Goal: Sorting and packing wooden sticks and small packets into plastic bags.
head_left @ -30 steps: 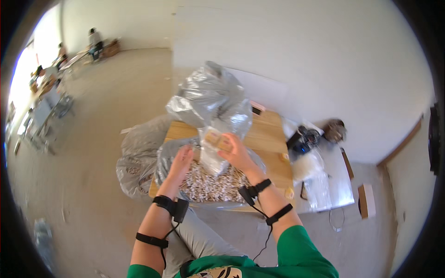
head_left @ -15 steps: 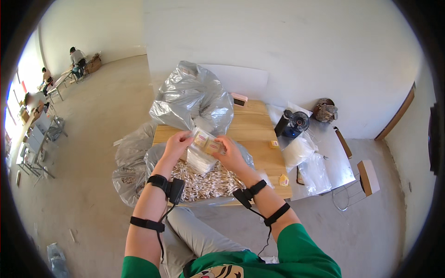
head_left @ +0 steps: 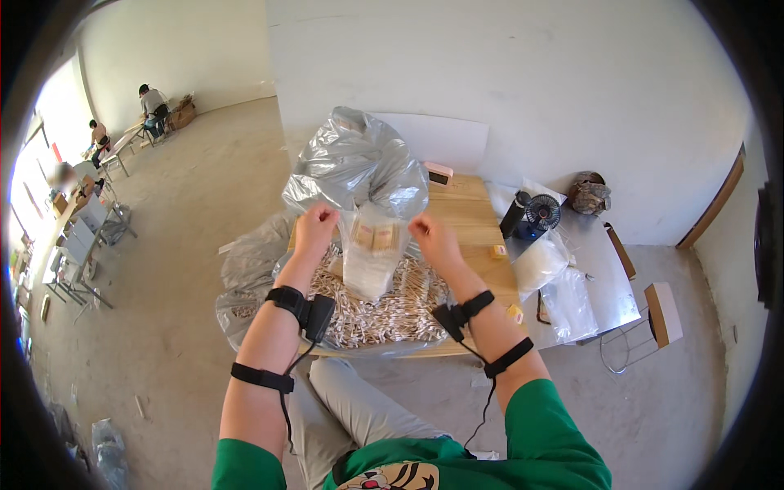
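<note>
My left hand (head_left: 316, 226) and my right hand (head_left: 430, 235) each pinch an upper corner of a small clear plastic bag (head_left: 372, 261), holding it up between them above the wooden table (head_left: 474, 220). The bag holds a few small tan wooden pieces near its top. Below it lies a spread pile of many small pale wooden pieces (head_left: 384, 306) on a clear plastic sheet. Both wrists wear black straps with small devices.
A big crumpled silver plastic bag (head_left: 359, 167) stands behind the hands. More plastic bags (head_left: 245, 269) hang off the table's left. A black bottle and small fan (head_left: 531, 214), clear bags (head_left: 543, 265) and a wire stool (head_left: 645, 327) are at the right. People sit at far tables (head_left: 122, 131).
My hands have moved apart and now hold the small bag stretched by its top corners. The view has shifted, so the table sits more in the middle.
</note>
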